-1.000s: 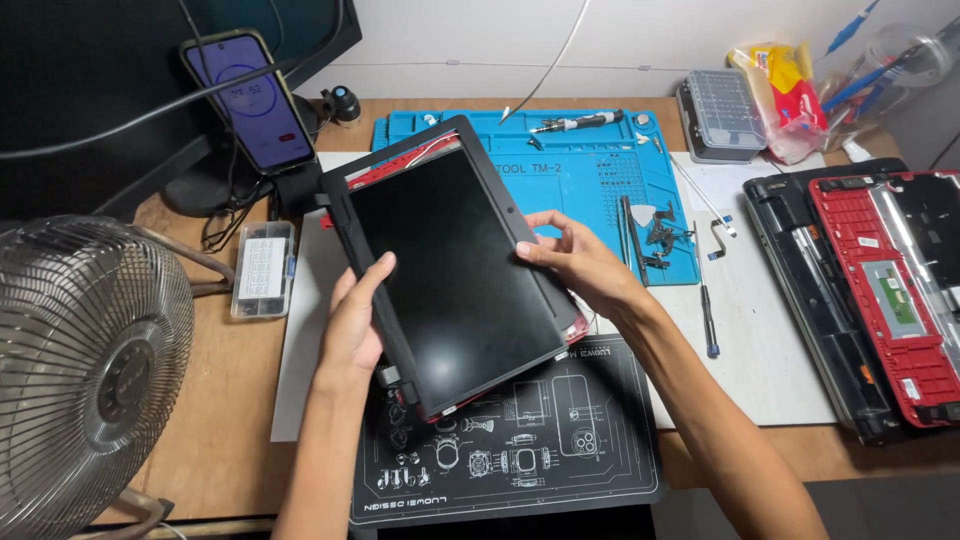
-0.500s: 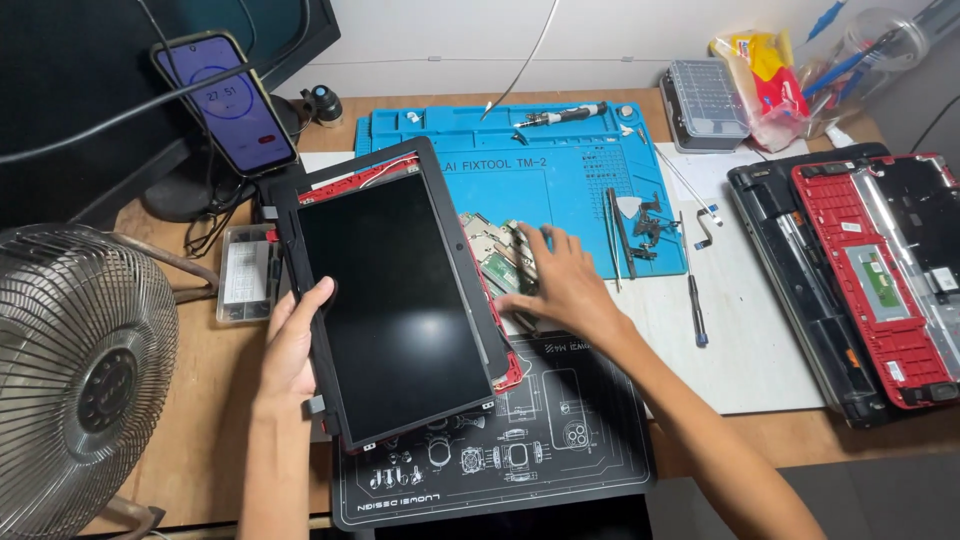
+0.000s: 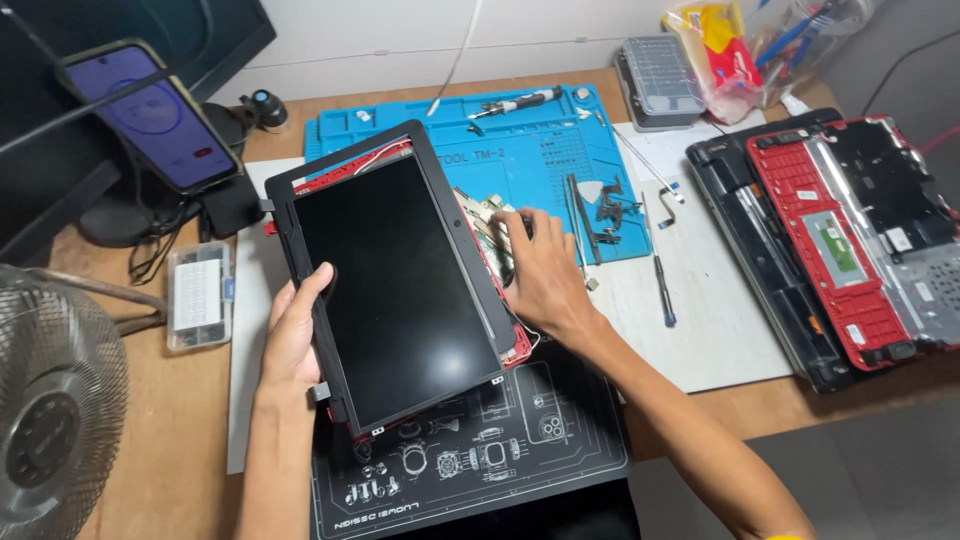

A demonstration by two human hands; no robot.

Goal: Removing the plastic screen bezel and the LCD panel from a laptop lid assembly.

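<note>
A person's left hand (image 3: pixel 292 340) grips the left edge of a laptop screen assembly (image 3: pixel 395 275), fingers curled onto its black bezel, while the right hand (image 3: pixel 540 275) lies open and flat at the right edge, closed on nothing. The panel rests tilted across a black repair mat (image 3: pixel 480 470) and a blue work mat (image 3: pixel 540 150). Thin, stiff and probably light, its glass face looks fragile; the bezel and red back cover seem the safest places to hold. A dismantled red laptop base (image 3: pixel 850 240) lies well apart.
</note>
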